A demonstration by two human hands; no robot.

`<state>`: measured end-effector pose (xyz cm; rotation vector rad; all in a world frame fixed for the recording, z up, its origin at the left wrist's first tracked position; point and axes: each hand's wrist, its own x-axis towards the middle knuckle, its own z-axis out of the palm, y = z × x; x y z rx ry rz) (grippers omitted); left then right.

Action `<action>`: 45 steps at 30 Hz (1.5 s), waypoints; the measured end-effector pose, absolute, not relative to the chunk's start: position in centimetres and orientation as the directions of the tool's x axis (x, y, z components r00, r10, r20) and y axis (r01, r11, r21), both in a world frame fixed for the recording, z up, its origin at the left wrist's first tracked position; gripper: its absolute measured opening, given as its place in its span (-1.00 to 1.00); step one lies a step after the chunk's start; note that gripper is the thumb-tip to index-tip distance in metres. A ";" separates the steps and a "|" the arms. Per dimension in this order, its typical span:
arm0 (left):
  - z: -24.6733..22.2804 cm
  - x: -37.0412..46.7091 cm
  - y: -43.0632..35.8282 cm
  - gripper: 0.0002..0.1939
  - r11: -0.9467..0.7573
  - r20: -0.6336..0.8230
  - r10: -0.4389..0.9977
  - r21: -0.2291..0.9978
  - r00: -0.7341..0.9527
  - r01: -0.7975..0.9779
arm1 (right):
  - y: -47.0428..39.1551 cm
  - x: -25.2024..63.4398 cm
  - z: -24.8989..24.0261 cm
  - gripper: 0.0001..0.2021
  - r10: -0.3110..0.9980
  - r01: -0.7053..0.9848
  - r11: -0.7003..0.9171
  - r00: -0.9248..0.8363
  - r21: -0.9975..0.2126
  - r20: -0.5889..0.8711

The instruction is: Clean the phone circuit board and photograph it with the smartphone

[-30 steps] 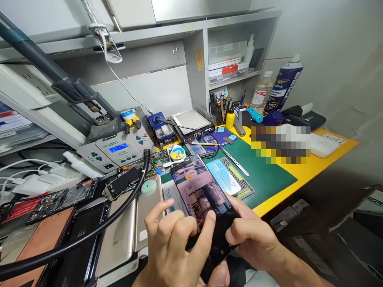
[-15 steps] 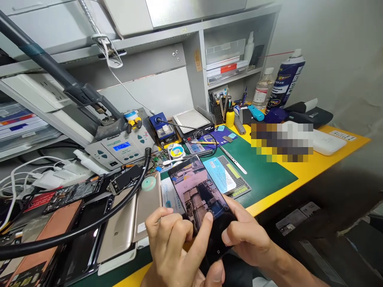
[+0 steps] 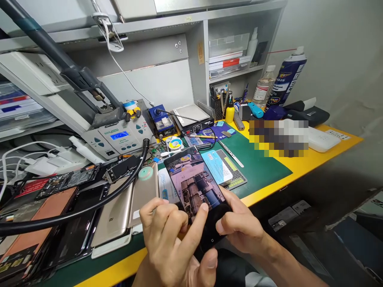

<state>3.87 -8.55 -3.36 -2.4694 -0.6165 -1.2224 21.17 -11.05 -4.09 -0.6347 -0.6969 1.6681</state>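
A black phone (image 3: pixel 196 191) is tilted over the front edge of the mat, its screen showing a circuit board. My right hand (image 3: pixel 243 225) is closed on its right side, with the thumb over the lower screen. From the left, my left hand (image 3: pixel 173 239) reaches over the phone's lower part, its index fingertip touching the screen. The thumb is apart from that finger, the other fingers are curled, and nothing shows in its grasp. A blue-and-white packet (image 3: pixel 217 165) lies just behind the phone.
Several phones, one of them gold (image 3: pixel 112 217), lie at left under a black hose (image 3: pixel 98 204). Behind stand a soldering station (image 3: pixel 119 137) and a hot plate (image 3: pixel 193 115). Metal tweezers (image 3: pixel 231 153) rest on the green mat (image 3: pixel 260 167). A spray can (image 3: pixel 285 79) stands at back right.
The whole view has shifted slightly. On the phone screen, the circuit board picture looks different, and the overlaid text is gone. Both hands keep nearly the same pose, the left index finger still at the screen.
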 end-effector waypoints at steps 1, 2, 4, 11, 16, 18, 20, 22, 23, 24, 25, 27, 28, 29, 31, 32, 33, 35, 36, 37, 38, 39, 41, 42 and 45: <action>-3.3 3.9 -8.6 -0.59 -0.856 0.811 0.232 -0.091 0.537 0.508 | -11.1 21.2 -4.1 -0.61 0.982 -0.657 -0.155 -0.185 -0.738 -0.041; -3.3 3.9 -8.6 -0.59 -0.856 0.814 0.227 -0.094 0.534 0.508 | -11.1 21.2 -4.1 -0.62 0.983 -0.656 -0.151 -0.182 -0.739 -0.039; -3.3 3.8 -8.6 -0.59 -0.857 0.810 0.230 -0.094 0.539 0.507 | -11.1 21.2 -4.1 -0.62 0.983 -0.657 -0.147 -0.179 -0.739 -0.036; -3.6 4.3 -8.8 -0.58 -0.851 0.856 0.237 -0.045 0.459 0.523 | -11.0 21.0 -4.3 -0.55 0.977 -0.661 -0.155 -0.212 -0.734 -0.016; -3.1 2.8 -8.2 -0.59 -0.833 0.877 0.301 0.051 0.374 0.551 | -11.9 24.1 -4.4 -0.55 0.986 -0.676 -0.103 -0.166 -0.730 0.015; -2.8 2.1 -7.4 -0.54 -0.809 0.820 0.388 0.085 0.421 0.582 | -12.6 26.2 -4.2 -0.53 0.997 -0.664 -0.026 -0.073 -0.748 0.030; -2.4 1.7 -6.4 -0.50 -0.793 0.733 0.470 0.107 0.491 0.599 | -13.5 28.0 -4.0 -0.53 0.999 -0.626 -0.017 0.020 -0.779 -0.038; -2.1 1.7 -5.5 -0.47 -0.787 0.659 0.514 0.109 0.549 0.607 | -14.3 29.2 -3.8 -0.54 0.994 -0.600 -0.017 0.079 -0.800 -0.081; -2.0 1.8 -5.1 -0.47 -0.787 0.632 0.525 0.105 0.570 0.608 | -14.6 29.6 -3.7 -0.54 0.991 -0.593 -0.016 0.096 -0.805 -0.090; -1.9 1.9 -4.7 -0.48 -0.786 0.608 0.534 0.099 0.588 0.610 | -14.8 29.8 -3.7 -0.55 0.990 -0.591 -0.013 0.104 -0.806 -0.092; -1.8 2.1 -4.4 -0.50 -0.786 0.590 0.539 0.095 0.601 0.611 | -15.0 30.0 -3.8 -0.56 0.990 -0.591 -0.009 0.109 -0.806 -0.091; -1.6 2.2 -4.0 -0.54 -0.786 0.558 0.549 0.091 0.622 0.612 | -15.1 30.1 -4.2 -0.58 0.988 -0.596 -0.003 0.123 -0.803 -0.094; -1.5 2.3 -3.9 -0.56 -0.785 0.544 0.555 0.093 0.629 0.613 | -15.1 30.2 -4.4 -0.59 0.987 -0.598 0.002 0.132 -0.802 -0.096; -1.5 2.3 -3.8 -0.56 -0.784 0.531 0.561 0.095 0.635 0.613 | -15.1 30.3 -4.6 -0.60 0.985 -0.601 0.008 0.141 -0.800 -0.096; -1.3 2.2 -3.6 -0.56 -0.781 0.508 0.574 0.102 0.642 0.617 | -15.1 30.6 -5.0 -0.59 0.984 -0.606 0.020 0.151 -0.795 -0.090; -1.2 2.1 -3.6 -0.55 -0.777 0.498 0.581 0.104 0.644 0.620 | -15.1 30.8 -5.2 -0.58 0.984 -0.610 0.025 0.153 -0.792 -0.086; -1.1 2.1 -3.4 -0.55 -0.775 0.490 0.586 0.105 0.646 0.623 | -15.1 31.0 -5.3 -0.57 0.985 -0.615 0.029 0.153 -0.788 -0.084; -0.8 2.0 -3.2 -0.55 -0.771 0.477 0.594 0.105 0.648 0.629 | -15.0 31.3 -5.5 -0.56 0.986 -0.630 0.031 0.149 -0.776 -0.081; -0.6 2.0 -3.0 -0.54 -0.768 0.472 0.597 0.105 0.648 0.632 | -15.0 31.5 -5.6 -0.56 0.987 -0.638 0.034 0.144 -0.770 -0.077; -0.5 1.9 -2.9 -0.53 -0.767 0.470 0.600 0.104 0.648 0.634 | -14.9 31.7 -5.7 -0.55 0.988 -0.643 0.037 0.137 -0.765 -0.068; -0.3 1.9 -2.7 -0.52 -0.764 0.468 0.602 0.104 0.647 0.636 | -14.8 31.8 -5.8 -0.56 0.991 -0.649 0.039 0.122 -0.760 -0.053; -0.2 1.8 -2.6 -0.52 -0.763 0.469 0.604 0.104 0.645 0.638 | -14.6 32.0 -5.9 -0.56 0.994 -0.655 0.041 0.101 -0.755 -0.033; 0.0 1.6 -2.3 -0.54 -0.765 0.469 0.601 0.102 0.647 0.636 | -14.3 32.1 -6.0 -0.56 0.999 -0.670 0.035 0.051 -0.742 0.001; 0.0 1.6 -2.2 -0.56 -0.770 0.471 0.595 0.099 0.652 0.631 | -14.1 32.1 -6.1 -0.56 1.000 -0.680 0.028 0.028 -0.732 0.012; 0.2 1.5 -1.8 -0.53 -0.790 0.495 0.561 0.082 0.663 0.607 | -13.6 32.0 -6.4 -0.58 0.999 -0.722 0.018 -0.010 -0.691 0.036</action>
